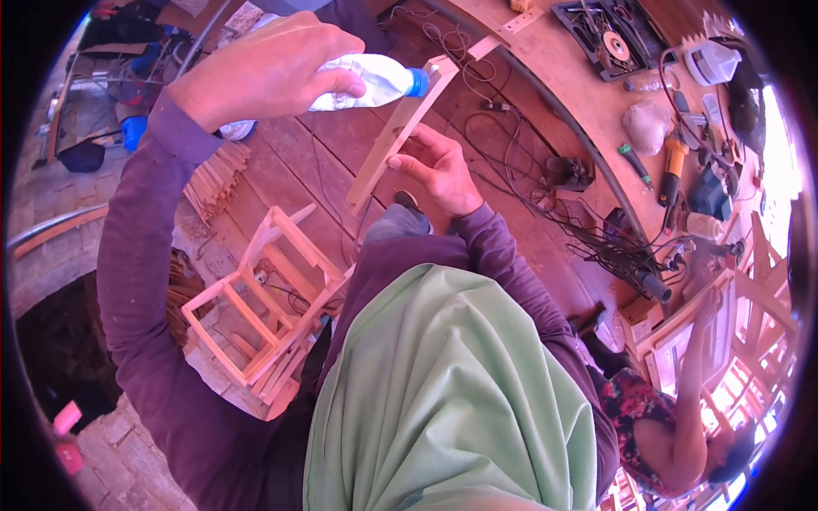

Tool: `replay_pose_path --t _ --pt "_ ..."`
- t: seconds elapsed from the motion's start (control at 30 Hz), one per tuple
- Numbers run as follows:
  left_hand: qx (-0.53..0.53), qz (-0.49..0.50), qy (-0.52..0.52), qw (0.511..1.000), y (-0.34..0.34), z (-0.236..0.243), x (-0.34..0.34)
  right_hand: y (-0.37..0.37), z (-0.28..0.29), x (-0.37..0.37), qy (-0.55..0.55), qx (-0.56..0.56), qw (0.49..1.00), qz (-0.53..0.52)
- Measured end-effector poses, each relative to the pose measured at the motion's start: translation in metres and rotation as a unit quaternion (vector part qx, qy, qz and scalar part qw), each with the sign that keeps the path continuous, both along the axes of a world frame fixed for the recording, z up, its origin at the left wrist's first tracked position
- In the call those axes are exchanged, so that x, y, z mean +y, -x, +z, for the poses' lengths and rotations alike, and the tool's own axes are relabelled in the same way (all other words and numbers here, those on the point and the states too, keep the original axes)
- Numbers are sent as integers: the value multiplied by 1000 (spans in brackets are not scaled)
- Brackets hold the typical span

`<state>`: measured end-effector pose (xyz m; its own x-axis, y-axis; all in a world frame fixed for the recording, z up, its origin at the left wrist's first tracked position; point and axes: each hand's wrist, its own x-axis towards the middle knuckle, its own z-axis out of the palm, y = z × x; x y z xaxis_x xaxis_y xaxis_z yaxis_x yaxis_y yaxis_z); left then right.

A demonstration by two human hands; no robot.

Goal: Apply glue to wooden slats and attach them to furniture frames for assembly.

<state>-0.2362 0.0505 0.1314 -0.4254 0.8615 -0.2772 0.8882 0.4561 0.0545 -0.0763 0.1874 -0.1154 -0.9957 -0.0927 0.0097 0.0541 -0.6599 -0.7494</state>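
Workshop floor; bottle [366, 83] half-hidden by left hand [268, 72].

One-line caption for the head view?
Left hand tips a squeeze bottle onto a wooden strip held by the right hand.

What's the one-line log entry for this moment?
left hand: squeezes glue bottle | right hand: holds wooden slat | nozzle at slat end

wooden frame [256, 315] on floor | power tools [673, 170] on bench | tangled cables [511, 145] | circular saw [609, 38]
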Motion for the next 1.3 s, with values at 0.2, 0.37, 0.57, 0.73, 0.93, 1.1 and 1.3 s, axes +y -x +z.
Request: replay_pose_path --t 0.2,0.37,0.57,0.73,0.93,1.1,1.3 --pt "-35 37 60 997 -4 -2 -8 9 6 -3 -16 1 1000 6" --pt "-37 21 55 998 -2 -5 -18 17 -7 -9 17 3 1000 12" --pt "-13 34 33 999 -3 -5 -28 23 -4 -14 12 -1 1000 15" --pt "-57 52 72 994 1 -10 -35 29 6 -14 34 -10 999 8" --pt "-23 35 10 999 -9 -22 -55 35 1 -5 23 10 1000 7" --pt "-12 48 17 999 -16 -26 -67 36 7 -8 42 17 999 3" --pt "-20 48 16 999 -15 0 -45 31 10 -19 44 14 998 33"
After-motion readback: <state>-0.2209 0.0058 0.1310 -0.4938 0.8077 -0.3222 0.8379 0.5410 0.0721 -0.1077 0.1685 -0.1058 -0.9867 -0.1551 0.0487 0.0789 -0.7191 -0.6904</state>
